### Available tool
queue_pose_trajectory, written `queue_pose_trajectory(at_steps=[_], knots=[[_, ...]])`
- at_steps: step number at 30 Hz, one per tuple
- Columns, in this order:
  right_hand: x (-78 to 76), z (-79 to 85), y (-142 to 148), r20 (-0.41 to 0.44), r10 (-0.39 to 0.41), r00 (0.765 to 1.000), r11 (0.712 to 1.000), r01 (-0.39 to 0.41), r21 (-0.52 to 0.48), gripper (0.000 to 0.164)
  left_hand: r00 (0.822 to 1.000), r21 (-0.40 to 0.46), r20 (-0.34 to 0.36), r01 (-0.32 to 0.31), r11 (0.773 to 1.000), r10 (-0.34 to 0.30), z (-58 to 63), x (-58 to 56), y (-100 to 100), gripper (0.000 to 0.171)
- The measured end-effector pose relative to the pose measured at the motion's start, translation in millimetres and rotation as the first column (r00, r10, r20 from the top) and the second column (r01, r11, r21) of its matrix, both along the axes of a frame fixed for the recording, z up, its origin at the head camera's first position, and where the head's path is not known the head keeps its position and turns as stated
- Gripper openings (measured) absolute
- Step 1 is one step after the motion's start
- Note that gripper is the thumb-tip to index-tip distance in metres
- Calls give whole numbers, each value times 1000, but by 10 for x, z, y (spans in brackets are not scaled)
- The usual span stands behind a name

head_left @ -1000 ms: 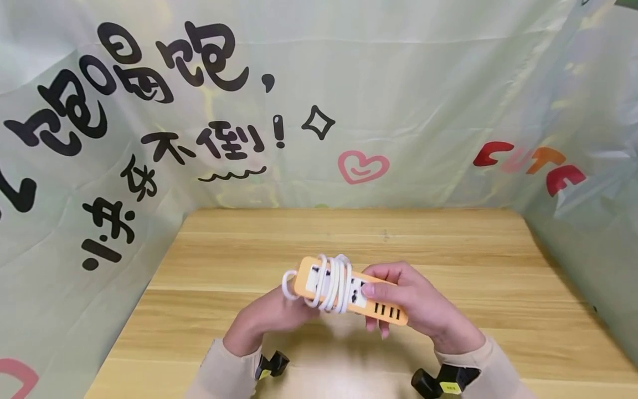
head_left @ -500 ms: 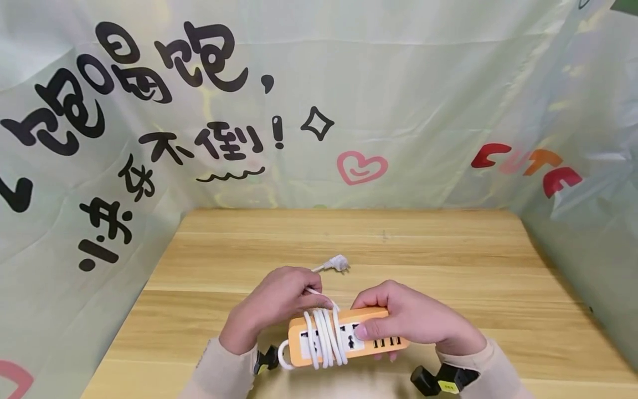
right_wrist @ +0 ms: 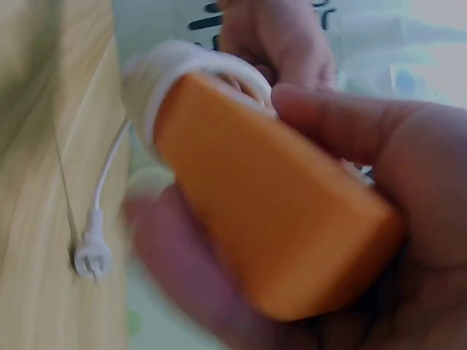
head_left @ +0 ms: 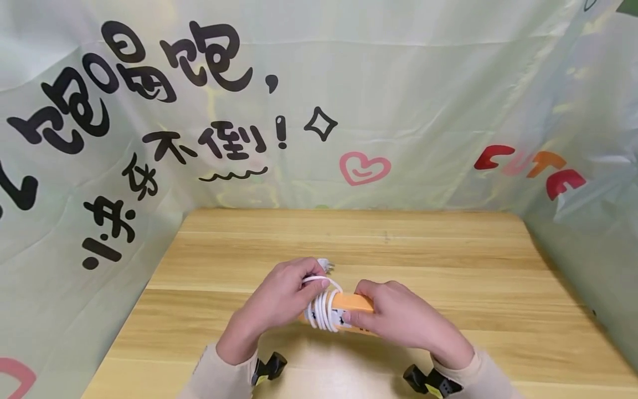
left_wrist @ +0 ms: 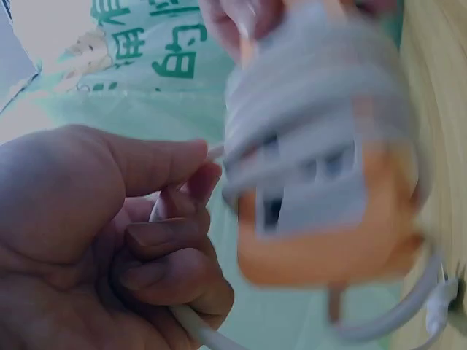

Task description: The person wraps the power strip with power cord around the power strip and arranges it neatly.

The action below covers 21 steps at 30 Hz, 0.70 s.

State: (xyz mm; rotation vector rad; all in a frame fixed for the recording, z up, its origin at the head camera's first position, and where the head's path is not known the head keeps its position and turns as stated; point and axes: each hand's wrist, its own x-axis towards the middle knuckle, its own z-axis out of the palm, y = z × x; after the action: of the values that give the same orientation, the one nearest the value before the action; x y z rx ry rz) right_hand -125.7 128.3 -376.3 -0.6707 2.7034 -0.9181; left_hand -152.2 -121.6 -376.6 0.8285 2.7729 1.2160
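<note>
An orange power strip (head_left: 351, 302) with white socket panels is held above the table, its white cord (head_left: 323, 311) wound several turns around its left half. My right hand (head_left: 399, 316) grips the strip's right end, thumb on the socket face. With thumb and forefinger my left hand (head_left: 286, 291) pinches the cord just left of the strip; in the left wrist view its other fingers curl around a trailing length of cord (left_wrist: 201, 328). The white plug (head_left: 326, 265) lies beyond the left hand, and it shows fully in the right wrist view as a plug (right_wrist: 93, 257) on the wood.
The wooden table (head_left: 428, 244) spreads out on all sides of the hands. A printed cloth (head_left: 423, 100) stands as a wall behind and along both sides. Black wrist cameras (head_left: 271, 366) sit on the sleeves.
The left hand came up from under the strip, pinching the cord across its top. The strip dipped toward me, then rose again. The plug came into view and shifted slightly left.
</note>
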Motion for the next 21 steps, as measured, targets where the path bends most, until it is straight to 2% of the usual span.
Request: queue_pose_trajectory(at_steps=[3,5,12,17,21], knots=[[27,-7,-41,-86,-59,995,996,65,68,37,999,43,1,-32,999,32,15,25,25,11],[27,-10,-64,-99,-90,991,993,98,73,38,999,52,13,-45,998,44,19,35,37,14],[-19,-29,-84,-36,-175,984,984,173,-52,34,991,74,92,-103,992,96,24,60,73,15],[-22,-17,-64,-30,-167,986,982,163,-96,27,981,142,137,-157,977,138,46,80,92,15],[-10,8,-66,-28,-207,978,973,203,-111,28,982,170,141,-148,974,125,77,123,114,18]])
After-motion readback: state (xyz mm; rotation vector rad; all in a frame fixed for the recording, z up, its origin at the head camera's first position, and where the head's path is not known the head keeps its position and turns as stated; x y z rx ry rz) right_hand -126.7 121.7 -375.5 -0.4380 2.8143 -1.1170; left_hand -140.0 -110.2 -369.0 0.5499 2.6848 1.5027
